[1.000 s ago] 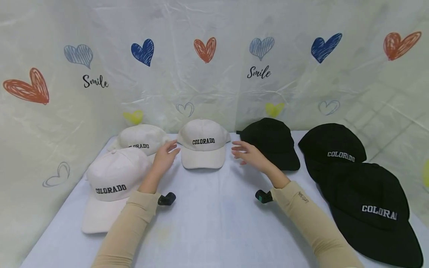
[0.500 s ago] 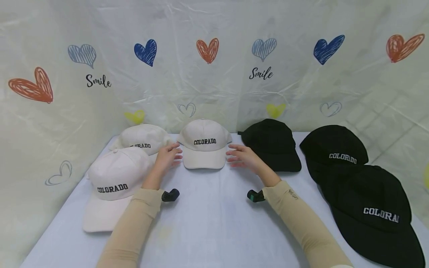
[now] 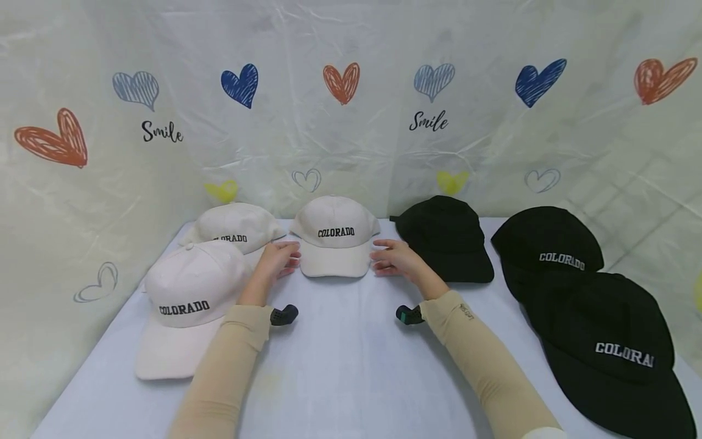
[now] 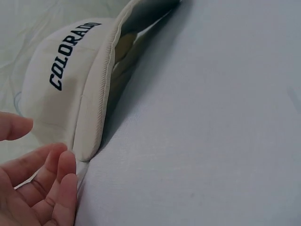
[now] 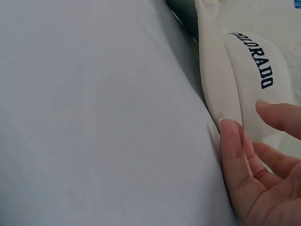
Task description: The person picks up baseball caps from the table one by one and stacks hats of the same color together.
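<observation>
the left hand (image 3: 280,259) and right hand (image 3: 397,259), fingers loosely bent and grasping nothing, are now drawn in beside the middle white cap (image 3: 334,241) toward the table's (image 3: 329,366) back, seemingly framing its brim for handling.

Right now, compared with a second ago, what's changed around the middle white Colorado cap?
Both hands closed in on the middle white Colorado cap: the left hand moved slightly right and the right hand moved left, bringing their fingers up beside its brim. Neither has visibly taken hold. All the white and black caps stayed in place.
</observation>
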A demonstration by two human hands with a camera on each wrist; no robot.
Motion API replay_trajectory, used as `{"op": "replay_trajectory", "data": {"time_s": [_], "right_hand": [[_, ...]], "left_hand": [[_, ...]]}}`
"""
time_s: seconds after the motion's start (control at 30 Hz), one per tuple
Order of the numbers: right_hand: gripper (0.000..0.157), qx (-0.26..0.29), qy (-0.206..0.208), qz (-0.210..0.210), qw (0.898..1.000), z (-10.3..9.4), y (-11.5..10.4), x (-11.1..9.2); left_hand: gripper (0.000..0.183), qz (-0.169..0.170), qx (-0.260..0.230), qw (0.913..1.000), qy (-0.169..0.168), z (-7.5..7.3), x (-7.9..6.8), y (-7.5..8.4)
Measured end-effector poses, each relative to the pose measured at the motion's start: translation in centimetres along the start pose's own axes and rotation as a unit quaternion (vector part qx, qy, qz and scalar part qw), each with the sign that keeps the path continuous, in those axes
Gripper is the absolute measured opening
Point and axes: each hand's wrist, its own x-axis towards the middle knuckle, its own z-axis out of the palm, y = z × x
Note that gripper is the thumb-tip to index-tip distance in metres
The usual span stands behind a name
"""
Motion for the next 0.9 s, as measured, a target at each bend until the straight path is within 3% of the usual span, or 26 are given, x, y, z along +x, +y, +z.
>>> {"op": "replay_trajectory", "data": {"time_s": [0.27,0.57,0.77,0.9], "right_hand": [[0.069,-0.034,0.008,0.008,0.999,0.1,0.1,1.0],[0.08,-0.129,0.016,0.014,0.991,0.6,0.0,2.0],[0.083,-0.174,0.02,0.015,0.984,0.8,-0.2,1.9],[0.083,-0.196,0.02,0.001,0.98,0.8,-0.2,2.0]], "left_hand": [[0.042,0.018,0.056,0.9977,0.033,0.4,0.9,-0.6],[0.043,0.025,0.091,0.9942,0.052,0.8,1.0,-0.8],[0.05,0.022,0.142,0.9888,0.038,1.1,0.6,-0.7],[0.054,0.041,0.176,0.9833,0.022,1.3,0.5,-0.5]]}}
